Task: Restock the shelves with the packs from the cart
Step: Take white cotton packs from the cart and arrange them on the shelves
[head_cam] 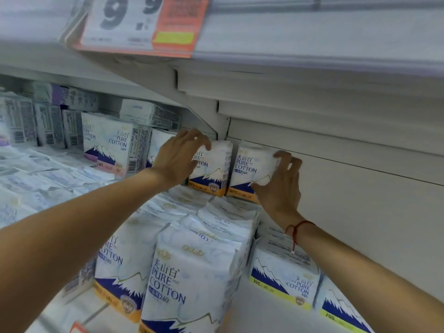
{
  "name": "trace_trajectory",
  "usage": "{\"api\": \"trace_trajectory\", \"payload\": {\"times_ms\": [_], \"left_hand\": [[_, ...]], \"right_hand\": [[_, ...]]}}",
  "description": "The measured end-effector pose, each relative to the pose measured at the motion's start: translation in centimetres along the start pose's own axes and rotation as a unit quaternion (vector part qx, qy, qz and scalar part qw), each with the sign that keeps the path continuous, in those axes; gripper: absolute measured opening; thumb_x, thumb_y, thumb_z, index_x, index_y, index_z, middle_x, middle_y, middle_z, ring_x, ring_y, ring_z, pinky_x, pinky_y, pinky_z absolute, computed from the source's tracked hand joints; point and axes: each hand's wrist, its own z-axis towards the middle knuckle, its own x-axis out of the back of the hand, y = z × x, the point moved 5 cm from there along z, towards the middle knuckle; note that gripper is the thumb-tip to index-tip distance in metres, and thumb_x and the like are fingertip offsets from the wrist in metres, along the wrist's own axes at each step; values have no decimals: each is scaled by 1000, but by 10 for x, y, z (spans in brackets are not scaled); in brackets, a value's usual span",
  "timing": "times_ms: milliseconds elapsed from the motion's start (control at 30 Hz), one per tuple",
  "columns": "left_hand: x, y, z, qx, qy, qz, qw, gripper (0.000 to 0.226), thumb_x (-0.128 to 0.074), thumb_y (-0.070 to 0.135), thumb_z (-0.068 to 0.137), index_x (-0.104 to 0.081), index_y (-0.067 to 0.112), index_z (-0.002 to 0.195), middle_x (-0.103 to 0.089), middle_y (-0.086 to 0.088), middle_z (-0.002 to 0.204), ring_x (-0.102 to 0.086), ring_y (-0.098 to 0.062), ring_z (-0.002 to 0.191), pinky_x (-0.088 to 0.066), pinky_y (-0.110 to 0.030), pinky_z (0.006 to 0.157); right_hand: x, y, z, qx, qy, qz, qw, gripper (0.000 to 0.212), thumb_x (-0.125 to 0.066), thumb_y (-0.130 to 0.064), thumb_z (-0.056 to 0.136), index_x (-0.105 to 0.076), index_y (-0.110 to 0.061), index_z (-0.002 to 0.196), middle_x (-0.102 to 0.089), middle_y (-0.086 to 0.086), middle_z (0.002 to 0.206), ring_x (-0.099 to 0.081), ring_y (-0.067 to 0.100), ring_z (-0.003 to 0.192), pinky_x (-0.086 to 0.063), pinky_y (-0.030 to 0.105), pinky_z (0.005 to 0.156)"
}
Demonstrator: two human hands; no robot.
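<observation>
Both hands are up at the back of the shelf [336, 212] now, each on its own pack. My left hand [179, 157] curls over the top of the left orange-band pack [211, 174], fingertips hooked on its upper edge, so I can steady it upright and nudge it square. My right hand [280, 183] wraps the side of the right orange-band pack [247, 171], thumb low at the front corner and fingers bent round the far edge, tight against the white back panel [348, 179]. That grip from the side makes sense: the pack is soft, and squeezing its flank keeps it standing while I press it in beside its neighbour.

The 2 packs stand side by side, just about touching, perched on top of a layer of flat-lying packs [216, 212], label faces toward me so the print reads from the aisle. In front and lower, more 240 packs [187, 280] stand in a row, and to the right sit the yellow-band 155 packs [286, 282]. Further left, a pink-band pack [108, 145] stands among other stock. A big price sign [144, 22] hangs off the shelf above.

The cart is out of view. My guess: these 2 are nearly seated, needing only a final straighten.
</observation>
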Motion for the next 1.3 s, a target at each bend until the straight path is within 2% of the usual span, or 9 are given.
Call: {"api": "trace_trajectory", "payload": {"times_ms": [67,133,433,600,733,900,1067,1167,1300], "left_hand": [[-5,-2,-4,-26,-35,-6,999,49,-56,-5,83,-55,24,123,-43,3,139,-40,-22,126,-49,-32,71],[-8,-2,-5,-20,-71,-11,997,53,-49,-6,87,-50,27,129,-35,7,148,-36,-21,133,-53,-39,76],[-6,-1,-4,15,-167,-26,985,69,-40,-9,86,-39,36,139,-16,18,156,-27,-17,141,-44,-42,93],[-3,2,-4,22,-186,-36,982,67,-42,-7,86,-39,35,138,-14,15,157,-21,-15,143,-44,-41,98],[0,5,-9,32,-221,-32,974,69,-43,-4,86,-35,36,141,-9,14,157,-17,-15,144,-46,-37,95],[16,16,-32,55,-264,-62,961,69,-43,-5,87,-34,36,142,-12,13,157,-18,-17,144,-38,-42,107],[71,37,-78,50,-248,-95,963,56,-47,-2,87,-45,24,137,-34,2,150,-40,-21,132,-41,-36,104],[109,39,-110,88,-261,-112,955,44,-48,7,90,-52,27,130,-49,4,140,-51,-18,122,-46,-40,98],[158,38,-162,131,-295,-122,939,37,-45,13,94,-54,31,125,-54,13,132,-57,-11,109,-48,-34,89]], "right_hand": [[-5,-1,1,17,-62,-11,998,89,-77,-15,69,-27,-30,141,-27,8,136,-47,29,113,-45,33,69],[-11,-1,2,-7,-122,-4,992,95,-76,-18,72,-18,-36,146,-30,10,134,-48,31,113,-46,37,81],[-10,-5,-1,2,-100,-38,994,79,-72,-19,77,-27,-29,141,-40,12,116,-54,33,97,-43,32,70],[-3,-7,4,-2,-157,-58,986,96,-76,-22,74,-14,-37,145,-35,12,128,-57,35,96,-46,34,74],[13,-7,-6,-17,-168,-65,984,102,-73,-28,78,1,-42,148,-19,11,148,-58,34,97,-42,30,70],[40,-26,-42,9,-152,-67,986,75,-62,-26,87,-17,-36,146,-19,5,146,-44,24,121,-38,21,58],[71,-65,-94,37,-204,-7,978,48,-62,-22,86,-45,-30,130,-38,-2,128,-48,15,113,-45,27,83],[84,-98,-130,65,-243,47,967,29,-65,-21,85,-61,-26,114,-49,-5,112,-46,5,95,-37,19,78],[89,-142,-178,82,-312,98,942,15,-67,-18,84,-66,-33,86,-59,-8,88,-50,6,75,-46,28,71]]}}
